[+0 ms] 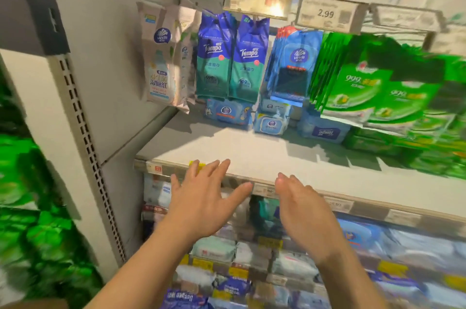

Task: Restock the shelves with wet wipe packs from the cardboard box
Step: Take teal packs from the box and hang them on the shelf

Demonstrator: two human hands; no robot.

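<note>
My left hand (201,202) and my right hand (302,210) are both held out empty, fingers apart, just in front of the front edge of a grey shelf (252,154). At the back of that shelf lie a few light blue wet wipe packs (228,113), (271,124) and a blue pack (324,130). Above them hang Tempo packs (232,58), a beige Vinda pack (161,56), blue Vinda packs (292,66) and green packs (358,81). The cardboard box is not in view.
Price tags (326,14) run along the rail above the hanging packs. Lower shelves hold several stacked wipe packs (214,249). A perforated grey upright (83,132) stands at the left, with blurred green goods (30,207) beyond it.
</note>
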